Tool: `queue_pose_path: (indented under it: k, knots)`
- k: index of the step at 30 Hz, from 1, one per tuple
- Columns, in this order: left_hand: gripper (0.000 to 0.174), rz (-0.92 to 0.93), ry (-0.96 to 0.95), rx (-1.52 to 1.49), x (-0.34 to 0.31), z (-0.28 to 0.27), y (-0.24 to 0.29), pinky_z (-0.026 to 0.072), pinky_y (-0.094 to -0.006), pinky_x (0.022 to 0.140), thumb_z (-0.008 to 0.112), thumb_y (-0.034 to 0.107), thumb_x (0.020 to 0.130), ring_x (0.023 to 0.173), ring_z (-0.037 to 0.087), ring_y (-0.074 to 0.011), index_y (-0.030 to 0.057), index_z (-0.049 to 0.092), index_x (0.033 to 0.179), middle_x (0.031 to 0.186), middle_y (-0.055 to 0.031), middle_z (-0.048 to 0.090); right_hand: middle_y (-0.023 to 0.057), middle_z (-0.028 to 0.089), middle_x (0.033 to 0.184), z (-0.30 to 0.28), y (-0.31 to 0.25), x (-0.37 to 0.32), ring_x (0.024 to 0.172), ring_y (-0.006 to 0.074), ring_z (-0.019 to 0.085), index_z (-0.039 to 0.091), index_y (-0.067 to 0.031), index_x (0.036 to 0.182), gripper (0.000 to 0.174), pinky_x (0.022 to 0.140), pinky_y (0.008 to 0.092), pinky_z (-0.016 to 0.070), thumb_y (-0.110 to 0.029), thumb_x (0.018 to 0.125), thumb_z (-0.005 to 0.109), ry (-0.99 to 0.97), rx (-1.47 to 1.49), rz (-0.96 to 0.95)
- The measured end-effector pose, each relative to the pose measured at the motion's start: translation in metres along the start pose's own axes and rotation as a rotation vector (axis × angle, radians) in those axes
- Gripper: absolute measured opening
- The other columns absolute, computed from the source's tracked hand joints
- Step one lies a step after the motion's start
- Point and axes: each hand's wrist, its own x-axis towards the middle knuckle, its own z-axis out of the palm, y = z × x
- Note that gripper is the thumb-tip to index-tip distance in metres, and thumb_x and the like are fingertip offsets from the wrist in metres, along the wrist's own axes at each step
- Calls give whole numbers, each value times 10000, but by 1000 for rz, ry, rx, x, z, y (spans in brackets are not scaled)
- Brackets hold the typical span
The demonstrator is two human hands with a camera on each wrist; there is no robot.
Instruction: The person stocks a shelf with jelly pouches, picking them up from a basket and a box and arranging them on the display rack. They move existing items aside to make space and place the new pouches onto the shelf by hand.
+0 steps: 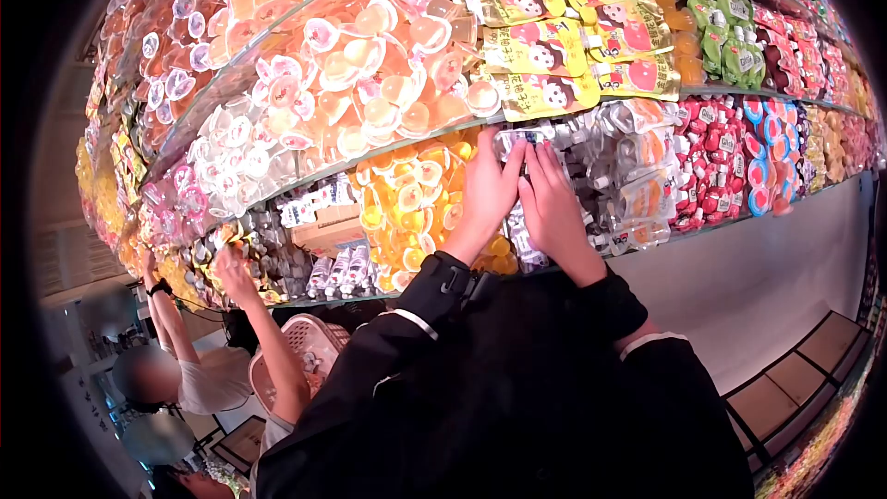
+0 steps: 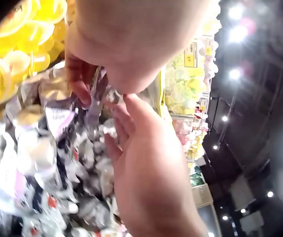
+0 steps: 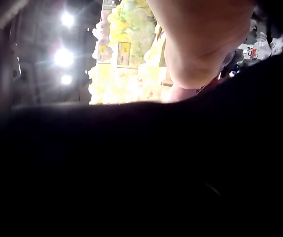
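In the head view my left hand (image 1: 488,192) and right hand (image 1: 554,214) meet at the lower shelf, just under the yellow pouches. Between their fingertips is a small whitish-purple spouted jelly pouch (image 1: 517,137). The left wrist view has my left hand (image 2: 131,44) at the top, its fingers curled round the upright pouch (image 2: 97,96). From below, my right hand (image 2: 154,155) brings its thumb and fingers to the pouch's other side. Similar silver and purple pouches (image 2: 60,121) lie heaped beneath. A dark sleeve covers much of the right wrist view, leaving the heel of my right hand (image 3: 201,49).
Orange jelly cups (image 1: 416,194) sit left of my hands, clear pouches (image 1: 642,176) to the right. Above, yellow pouches (image 1: 545,46) lie behind a glass shelf edge. At left, another person's hand (image 1: 236,275) reaches in, near a pink basket (image 1: 309,342).
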Motion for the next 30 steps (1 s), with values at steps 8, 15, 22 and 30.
queue_pose_path:
  k: [8, 15, 22, 30]
  knots:
    - [493, 269, -90, 455, 17, -14, -20, 487, -416, 617, 581, 426, 857, 727, 619, -327, 54, 593, 1180, 774, -164, 607, 266, 401, 1359, 22, 15, -10, 1280, 385, 368, 407, 54, 1318, 498, 1055, 462, 298, -226, 912, 471, -185, -267, 50]
    - [359, 65, 30, 39, -12, -73, -16, 475, -449, 651, 618, 300, 832, 749, 608, -381, 19, 594, 1055, 781, -219, 621, 297, 466, 1275, 13, -4, -2, 1230, 441, 391, 481, 58, 1250, 380, 1049, 468, 293, -163, 946, 421, -211, -162, 5]
    - [337, -378, 743, -6, -17, -222, -219, 495, -387, 699, 589, 251, 860, 780, 653, -289, -49, 614, 1013, 835, -196, 663, 207, 554, 1165, 29, -125, 36, 1044, 376, 549, 528, 57, 1142, 284, 873, 417, 457, -65, 888, 493, -643, 125, -288]
    - [386, -329, 1190, -146, 18, -255, -288, 422, -424, 901, 635, 141, 792, 1014, 532, -364, -37, 538, 1120, 1108, -213, 551, 326, 445, 1235, 282, -202, 67, 1108, 428, 495, 396, 60, 1275, 531, 936, 434, 432, -98, 800, 572, -661, -93, -809]
